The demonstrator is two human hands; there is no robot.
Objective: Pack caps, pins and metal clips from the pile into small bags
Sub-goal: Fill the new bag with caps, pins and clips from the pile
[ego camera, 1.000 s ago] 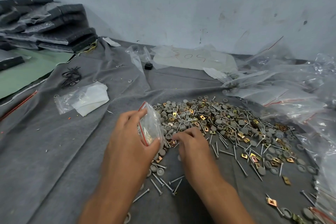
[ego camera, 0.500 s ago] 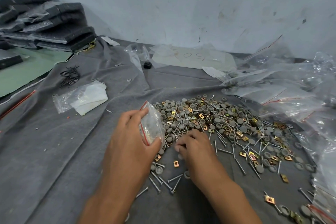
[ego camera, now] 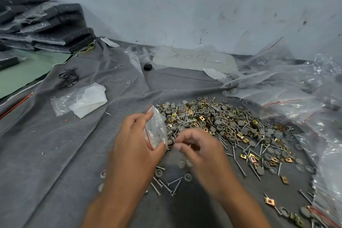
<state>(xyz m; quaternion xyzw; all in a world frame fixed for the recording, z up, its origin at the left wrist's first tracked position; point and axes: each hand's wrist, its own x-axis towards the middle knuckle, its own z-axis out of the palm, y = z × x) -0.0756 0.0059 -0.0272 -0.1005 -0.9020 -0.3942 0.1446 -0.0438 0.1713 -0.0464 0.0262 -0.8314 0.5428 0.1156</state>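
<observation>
1. One grey felt cloth (ego camera: 55,153) covers the bench, soft and creased, with crinkled clear plastic bags (ego camera: 288,98) heaped at its right edge.
2. On it spreads the pile (ego camera: 231,126): round grey caps, thin steel pins and squarish brass-coloured metal clips, mixed together.
3. My left hand (ego camera: 133,150) grips a small clear bag (ego camera: 155,129) with a red zip strip, thumb and fingers curled around it, upright at the pile's near-left edge.
4. My right hand (ego camera: 199,152), half a second ago pressed low on the cloth, is now lifted and blurred beside the bag; its fingers curl together, and I cannot tell what they pinch.
</observation>
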